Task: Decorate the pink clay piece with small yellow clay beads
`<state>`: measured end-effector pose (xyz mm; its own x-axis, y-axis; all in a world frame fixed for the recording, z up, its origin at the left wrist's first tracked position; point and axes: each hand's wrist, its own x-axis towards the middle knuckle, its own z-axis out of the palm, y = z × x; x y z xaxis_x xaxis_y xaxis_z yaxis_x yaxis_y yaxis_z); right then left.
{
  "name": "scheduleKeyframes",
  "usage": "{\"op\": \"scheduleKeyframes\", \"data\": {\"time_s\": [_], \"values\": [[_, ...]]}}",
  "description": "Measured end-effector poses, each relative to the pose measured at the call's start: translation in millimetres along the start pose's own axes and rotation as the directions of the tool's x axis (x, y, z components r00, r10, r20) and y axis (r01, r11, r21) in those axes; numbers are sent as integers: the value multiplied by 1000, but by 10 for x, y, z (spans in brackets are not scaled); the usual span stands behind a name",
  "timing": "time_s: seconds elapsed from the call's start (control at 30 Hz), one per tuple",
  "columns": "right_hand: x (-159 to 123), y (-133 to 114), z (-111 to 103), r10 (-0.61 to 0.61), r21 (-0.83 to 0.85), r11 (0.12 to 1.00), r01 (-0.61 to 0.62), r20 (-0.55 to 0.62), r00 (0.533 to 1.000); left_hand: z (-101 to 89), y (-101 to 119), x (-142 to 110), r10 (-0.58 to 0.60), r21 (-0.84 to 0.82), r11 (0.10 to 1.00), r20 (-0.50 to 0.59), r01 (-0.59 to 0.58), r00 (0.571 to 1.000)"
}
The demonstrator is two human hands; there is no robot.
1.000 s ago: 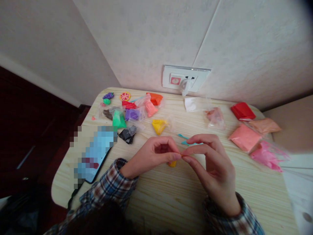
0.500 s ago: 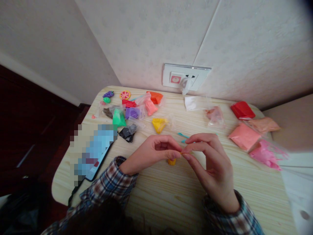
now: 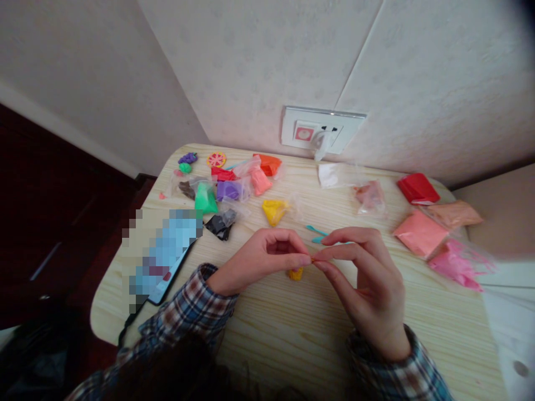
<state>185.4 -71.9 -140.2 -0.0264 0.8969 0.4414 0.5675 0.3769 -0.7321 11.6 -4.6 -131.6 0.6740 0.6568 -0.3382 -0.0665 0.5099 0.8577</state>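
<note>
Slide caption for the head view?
Left hand and right hand pinch a tiny orange piece above a pale wood-grain table, near a small yellow lump.

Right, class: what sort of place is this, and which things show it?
Likely a room in a home, used as a craft spot: a light wood-grain table, small bags of bright, clay-like material, and a wall socket close behind.

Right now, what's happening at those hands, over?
Left hand and right hand pinching a tiny orange bit. Yellow piece below, partly hidden. Blue tools partly behind right hand.
</note>
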Motion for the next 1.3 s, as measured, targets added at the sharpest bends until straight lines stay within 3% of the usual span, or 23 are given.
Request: {"op": "scheduleKeyframes", "data": {"time_s": [0.43, 0.6, 0.7, 0.8, 0.97, 1.13, 1.3], "values": [[8, -7, 9, -14, -23, 1000, 14, 12, 1000, -6, -34, 12, 52, 14, 999, 19, -52, 998], [15, 3, 19, 103, 166, 981, -99, -17, 995, -7, -25, 6, 47, 2, 999, 14, -47, 999], [12, 33, 23, 239, 367, 904, -221, -4, 971, -3, -10, 1, 48, -5, 999, 7, -48, 999], [-4, 71, 31, 351, 563, 764, -315, 47, 935, -1, -4, 1, 58, -28, 998, -5, -58, 998], [-29, 107, 48, 414, 647, 661, -379, 106, 904, -12, -20, 8, 85, -48, 995, -17, -86, 996], [-25, 102, 59, 405, 627, 683, -374, 101, 909, -23, -26, 12, 91, -30, 995, -13, -91, 996], [1, 49, 66, 340, 499, 809, -310, 34, 940, -20, -38, 14, 82, -39, 996, -11, -82, 997]]}}
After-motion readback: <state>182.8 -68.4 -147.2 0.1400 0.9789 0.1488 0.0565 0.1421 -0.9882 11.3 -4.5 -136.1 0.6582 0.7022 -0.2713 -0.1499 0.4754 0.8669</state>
